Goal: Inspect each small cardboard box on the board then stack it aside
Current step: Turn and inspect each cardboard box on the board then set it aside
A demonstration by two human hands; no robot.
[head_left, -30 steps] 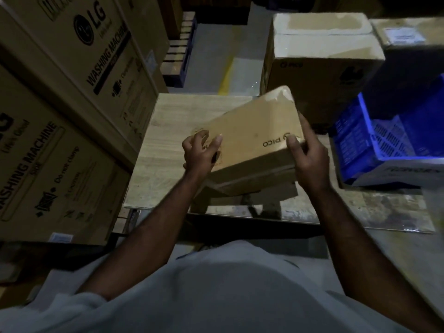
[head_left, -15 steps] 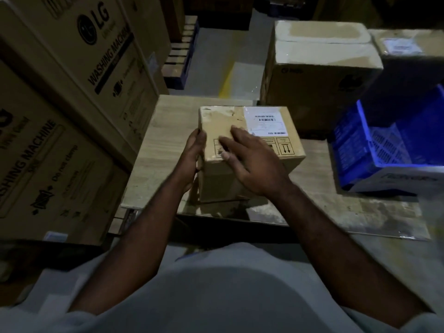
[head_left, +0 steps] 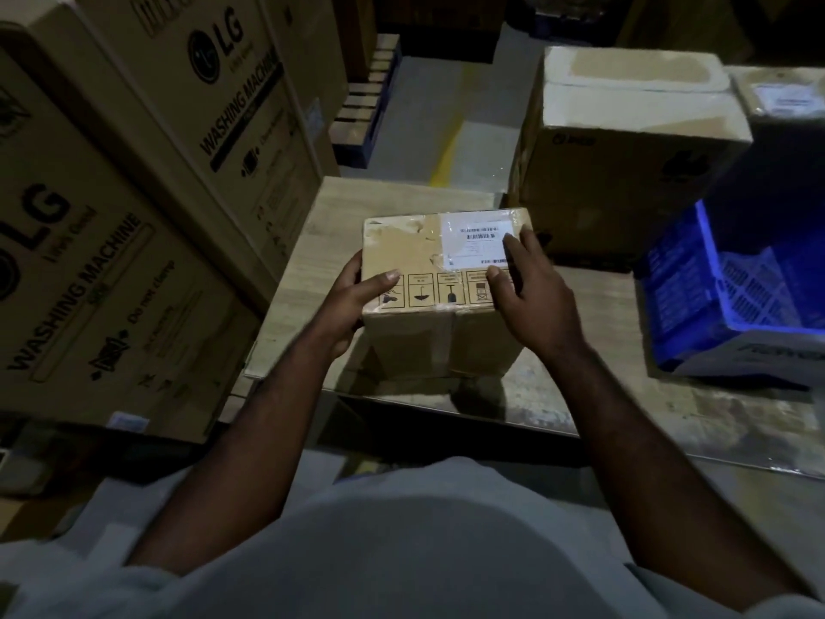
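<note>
A small brown cardboard box (head_left: 428, 256) sits on the wooden board (head_left: 312, 261), its top face up with a white barcode label and a row of handling symbols. My left hand (head_left: 352, 297) grips the box's left side, thumb laid over the top edge. My right hand (head_left: 527, 288) holds the right side, fingers spread over the label and top face. The box's far and right faces are hidden.
Large LG washing machine cartons (head_left: 134, 216) rise along the left. A taller taped carton (head_left: 625, 140) stands behind the board on the right, and a blue plastic crate (head_left: 696, 288) sits at the right edge. A yellow-lined floor aisle (head_left: 446, 154) runs beyond.
The box was tilted in both hands with its side facing me, then turned label-up and set on the board. My right hand moved from the top's middle to the right edge.
</note>
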